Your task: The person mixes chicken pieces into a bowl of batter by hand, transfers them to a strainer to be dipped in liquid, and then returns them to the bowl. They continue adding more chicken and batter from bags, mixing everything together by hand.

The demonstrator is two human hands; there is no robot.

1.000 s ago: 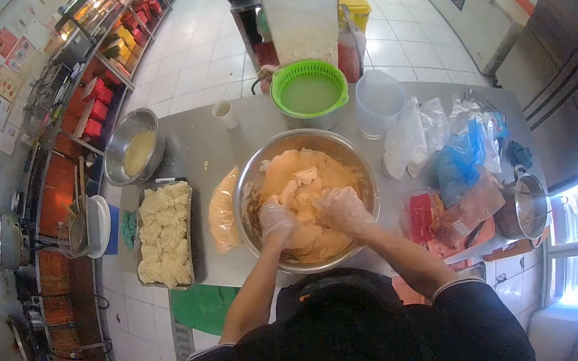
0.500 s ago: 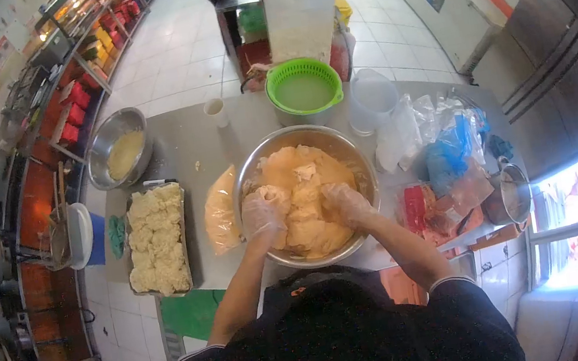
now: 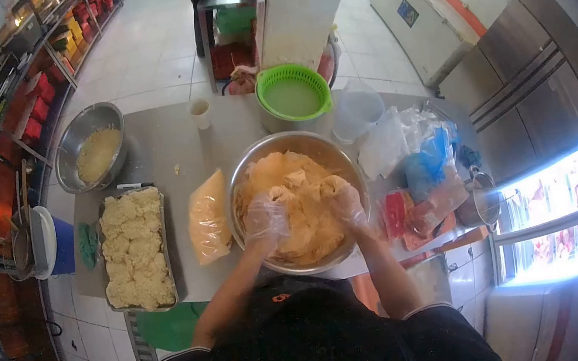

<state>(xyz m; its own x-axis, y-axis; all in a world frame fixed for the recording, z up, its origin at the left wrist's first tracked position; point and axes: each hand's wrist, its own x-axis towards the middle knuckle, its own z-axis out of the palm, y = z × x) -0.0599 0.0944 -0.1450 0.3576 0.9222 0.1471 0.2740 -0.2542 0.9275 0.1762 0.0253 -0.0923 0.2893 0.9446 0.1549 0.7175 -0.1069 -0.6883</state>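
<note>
A large steel bowl (image 3: 307,267) holds pieces coated in orange powder (image 3: 304,242). My left hand (image 3: 265,217), in a clear plastic glove, is inside the bowl on the left, its fingers curled round a coated piece. On the right side of the bowl my right hand (image 3: 345,206), gloved too, has its fingers closed on another coated piece. Just left of the bowl lies a clear bag of orange powder (image 3: 209,218). Further left, a tray (image 3: 167,236) is heaped with pale, lumpy coated pieces (image 3: 135,248).
A steel bowl with pale crumbs (image 3: 100,155) stands back left, near a cup (image 3: 201,114) and a marker (image 3: 135,185). Behind the big bowl are a green basket (image 3: 293,93) and a clear container (image 3: 356,112). Plastic bags (image 3: 402,137) and a pot (image 3: 484,200) sit right.
The view has turned and shifted, so the table's things appear further left. My right hand has risen slightly within the bowl and now grips a coated piece. My left hand stays at the left side.
</note>
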